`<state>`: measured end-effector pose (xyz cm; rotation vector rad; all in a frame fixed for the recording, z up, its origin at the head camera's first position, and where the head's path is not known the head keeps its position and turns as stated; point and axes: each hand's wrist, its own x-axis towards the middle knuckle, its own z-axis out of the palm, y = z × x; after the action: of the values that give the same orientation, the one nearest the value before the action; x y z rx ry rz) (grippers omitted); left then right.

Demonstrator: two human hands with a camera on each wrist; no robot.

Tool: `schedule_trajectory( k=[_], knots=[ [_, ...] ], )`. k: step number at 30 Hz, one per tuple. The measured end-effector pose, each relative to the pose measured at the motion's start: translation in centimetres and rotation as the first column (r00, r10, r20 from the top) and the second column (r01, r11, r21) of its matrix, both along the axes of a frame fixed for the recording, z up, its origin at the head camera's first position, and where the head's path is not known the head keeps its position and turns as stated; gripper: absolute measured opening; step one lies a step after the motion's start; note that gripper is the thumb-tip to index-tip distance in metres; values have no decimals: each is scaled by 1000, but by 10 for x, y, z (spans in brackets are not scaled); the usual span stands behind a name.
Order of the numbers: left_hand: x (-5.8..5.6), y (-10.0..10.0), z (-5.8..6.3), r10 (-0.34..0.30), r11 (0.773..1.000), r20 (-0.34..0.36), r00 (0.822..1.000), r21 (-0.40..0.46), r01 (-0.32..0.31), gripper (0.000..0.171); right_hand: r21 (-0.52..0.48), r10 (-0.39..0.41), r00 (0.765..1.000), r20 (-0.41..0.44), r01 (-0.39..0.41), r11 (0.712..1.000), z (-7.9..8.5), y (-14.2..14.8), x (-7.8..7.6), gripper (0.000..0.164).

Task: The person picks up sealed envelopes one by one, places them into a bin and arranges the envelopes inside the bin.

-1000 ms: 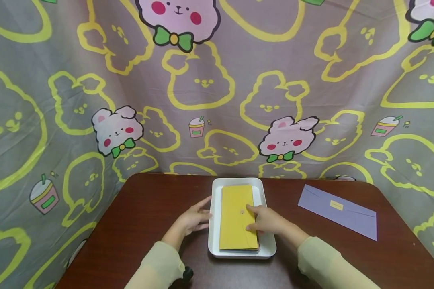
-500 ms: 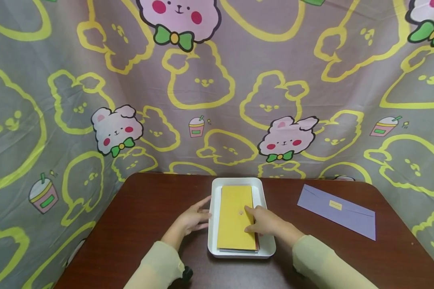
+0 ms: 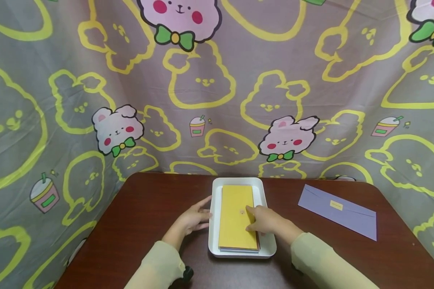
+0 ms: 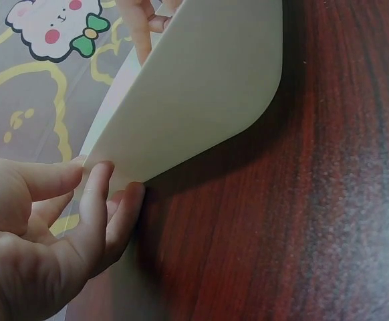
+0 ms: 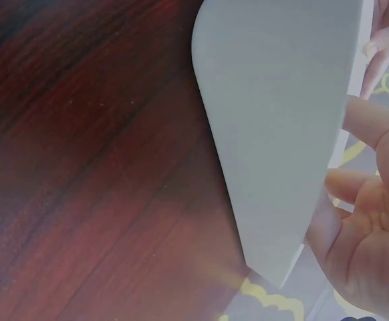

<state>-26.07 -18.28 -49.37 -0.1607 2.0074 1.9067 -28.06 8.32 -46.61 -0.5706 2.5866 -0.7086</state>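
Observation:
A white tray point(image 3: 215, 184) stands on the table, with a yellow envelope point(image 3: 235, 200) on top of a stack inside it. My left hand point(image 3: 191, 220) rests its fingers against the tray's left side; in the left wrist view the hand point(image 4: 54, 241) touches the outer wall point(image 4: 201, 80), thumb up at the rim. From the right, my right hand point(image 3: 269, 220) reaches over the rim and holds the yellow envelope's right edge, thumb and a finger showing on it. The tray wall hides the fingertips of the right hand point(image 5: 368, 207) in the right wrist view.
A purple envelope point(image 3: 338, 212) with a yellow label lies slanted on the table to the right of the tray. The dark brown wooden table point(image 3: 159, 192) ends at a patterned cloth point(image 3: 217, 120) behind it. Other envelopes' edges point(image 3: 238, 251) show under the yellow one.
The yellow envelope slid slightly left off the stack and then back right over it, with the right hand at its edge. The left hand and tray have stayed in place.

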Motion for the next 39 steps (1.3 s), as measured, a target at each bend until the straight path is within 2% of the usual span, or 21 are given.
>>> schedule_trajectory(
  k=[13,18,21,25,34,39],
  knots=[
    [0,0,0,7,1000,11,1000,-18,-7,70,-54,-12,1000,-23,10,998,9,7,1,70],
    [0,0,-1,11,1000,14,1000,-23,-11,70,-126,-16,993,-113,2,992,17,13,-4,50],
    [0,0,-1,10,1000,9,1000,-20,-10,70,-175,1,981,-194,-36,984,21,19,-7,39],
    [0,0,0,8,1000,5,1000,-21,-8,71,-232,43,964,-264,-106,967,21,26,-9,33],
    [2,1,0,7,1000,13,1000,-8,-7,71,-386,96,954,-284,-205,900,17,49,-4,31],
    [0,1,0,8,1000,11,1000,-8,-8,70,-411,99,947,-307,-225,883,23,70,-6,33]
  ],
)
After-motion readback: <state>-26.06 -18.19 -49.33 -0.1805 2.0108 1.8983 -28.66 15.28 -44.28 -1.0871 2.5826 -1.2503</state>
